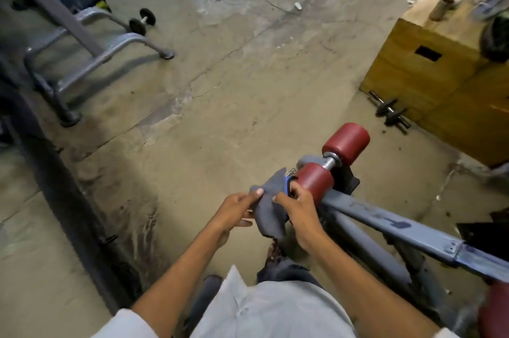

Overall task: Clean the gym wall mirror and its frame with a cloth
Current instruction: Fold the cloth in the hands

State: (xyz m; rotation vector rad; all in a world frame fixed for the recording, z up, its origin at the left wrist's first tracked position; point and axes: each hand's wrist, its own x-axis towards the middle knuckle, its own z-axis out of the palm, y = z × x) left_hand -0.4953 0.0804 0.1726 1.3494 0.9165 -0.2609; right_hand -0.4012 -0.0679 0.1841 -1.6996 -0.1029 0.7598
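A grey cloth (268,208) hangs between both of my hands at the centre of the head view, over the concrete floor. My left hand (237,209) pinches its left edge with thumb and fingers. My right hand (296,206) grips its right side, where something blue shows against the fingers. The cloth's upper tip points up toward a red roller pad (314,180). No mirror or mirror frame is in view.
A grey bench frame (385,224) with two red roller pads runs off to the right. A wooden box (429,73) with loose items stands at the far right, a dumbbell (391,114) beside it. Another bench frame (91,53) and a small dumbbell (141,22) are at the upper left.
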